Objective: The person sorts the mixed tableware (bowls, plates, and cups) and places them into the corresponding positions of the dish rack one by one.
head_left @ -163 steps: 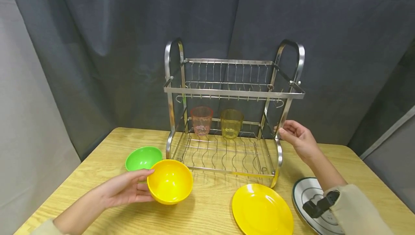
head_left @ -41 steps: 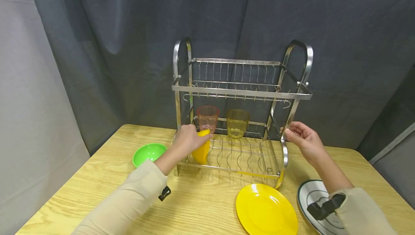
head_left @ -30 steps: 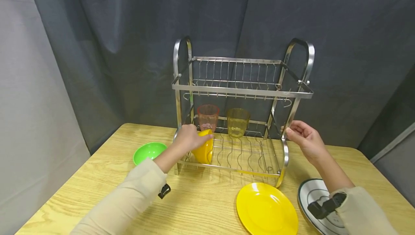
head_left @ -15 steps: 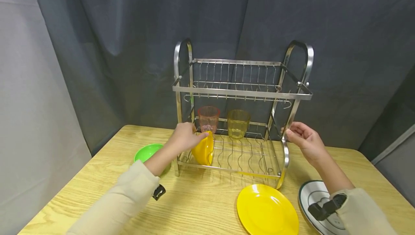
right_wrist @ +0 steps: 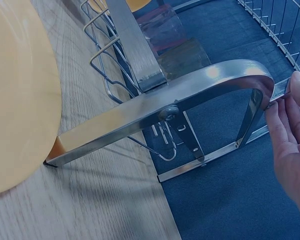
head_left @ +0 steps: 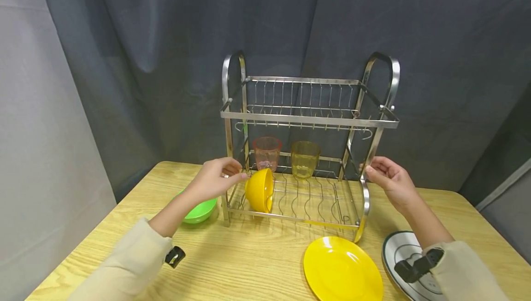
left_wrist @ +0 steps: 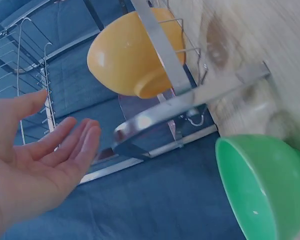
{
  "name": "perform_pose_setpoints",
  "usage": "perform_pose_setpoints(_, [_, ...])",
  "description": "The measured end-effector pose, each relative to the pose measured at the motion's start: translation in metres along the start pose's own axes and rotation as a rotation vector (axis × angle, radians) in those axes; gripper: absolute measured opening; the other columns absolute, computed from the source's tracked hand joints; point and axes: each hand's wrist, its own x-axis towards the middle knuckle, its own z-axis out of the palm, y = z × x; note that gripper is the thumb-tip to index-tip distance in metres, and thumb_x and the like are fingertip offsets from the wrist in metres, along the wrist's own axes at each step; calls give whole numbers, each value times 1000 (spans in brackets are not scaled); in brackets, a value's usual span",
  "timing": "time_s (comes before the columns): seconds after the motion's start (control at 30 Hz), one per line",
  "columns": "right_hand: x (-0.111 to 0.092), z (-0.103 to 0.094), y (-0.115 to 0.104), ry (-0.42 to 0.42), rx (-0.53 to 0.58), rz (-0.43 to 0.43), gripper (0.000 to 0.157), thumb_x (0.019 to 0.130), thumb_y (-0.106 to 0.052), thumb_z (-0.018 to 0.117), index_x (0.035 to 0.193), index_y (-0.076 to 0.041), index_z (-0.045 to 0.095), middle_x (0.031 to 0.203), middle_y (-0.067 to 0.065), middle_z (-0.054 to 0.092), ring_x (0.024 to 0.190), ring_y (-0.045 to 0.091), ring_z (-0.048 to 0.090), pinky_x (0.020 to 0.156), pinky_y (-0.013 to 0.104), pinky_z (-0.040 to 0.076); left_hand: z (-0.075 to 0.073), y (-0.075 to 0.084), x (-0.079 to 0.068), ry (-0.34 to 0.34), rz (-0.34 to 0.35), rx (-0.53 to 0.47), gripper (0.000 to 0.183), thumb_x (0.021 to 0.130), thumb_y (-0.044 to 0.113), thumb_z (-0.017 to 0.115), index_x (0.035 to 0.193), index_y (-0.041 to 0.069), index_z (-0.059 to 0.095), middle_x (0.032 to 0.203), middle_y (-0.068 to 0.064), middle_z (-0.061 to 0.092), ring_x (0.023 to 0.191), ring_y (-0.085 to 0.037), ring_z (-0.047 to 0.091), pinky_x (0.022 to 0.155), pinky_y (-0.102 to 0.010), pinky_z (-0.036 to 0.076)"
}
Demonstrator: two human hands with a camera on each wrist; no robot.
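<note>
A yellow bowl stands on its side in the left end of the lower tier of a metal dish rack. Just left of it is my left hand, fingers relaxed and apart from the bowl; the left wrist view shows the palm with nothing in it. My right hand pinches the rack's right upright between thumb and fingers, as the right wrist view also shows. Below my left forearm a green bowl sits on the table, partly hidden by the arm in the head view.
A pink cup and a yellow cup stand at the back of the lower tier. On the table in front lie a yellow plate and, to its right, a white plate partly under my right forearm. A dark curtain hangs behind.
My left hand carried the yellow bowl from the table into the rack's lower tier, let it go, and drew back to the left. The right hand has stayed on the upright.
</note>
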Motion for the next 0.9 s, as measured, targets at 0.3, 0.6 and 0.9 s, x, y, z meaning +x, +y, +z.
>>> perform_pose_setpoints(0.3, [0, -1, 1, 1, 13, 6, 19, 95, -4, 56, 104, -20, 57, 91, -14, 61, 81, -3, 60, 73, 10, 53, -12, -20, -17, 37, -7, -61, 26, 94, 22, 61, 114, 5, 64, 111, -10, 69, 105, -25, 64, 91, -41, 56])
perform_pose_setpoints(0.6, [1, -2, 3, 1, 19, 1, 18, 95, -5, 57, 105, -20, 59, 92, -13, 62, 81, -2, 61, 74, 10, 53, -22, -44, -28, 87, -52, -20, 25, 94, 22, 60, 113, 5, 64, 110, -12, 69, 103, -29, 64, 91, -46, 54])
perform_pose_setpoints(0.9, [2, 0, 2, 5, 27, -11, 21, 94, -1, 56, 103, -20, 58, 91, -13, 61, 81, -3, 60, 73, 10, 53, -32, -70, -37, 95, -87, 19, 27, 94, 21, 61, 113, 4, 64, 112, -15, 69, 103, -31, 64, 88, -46, 54])
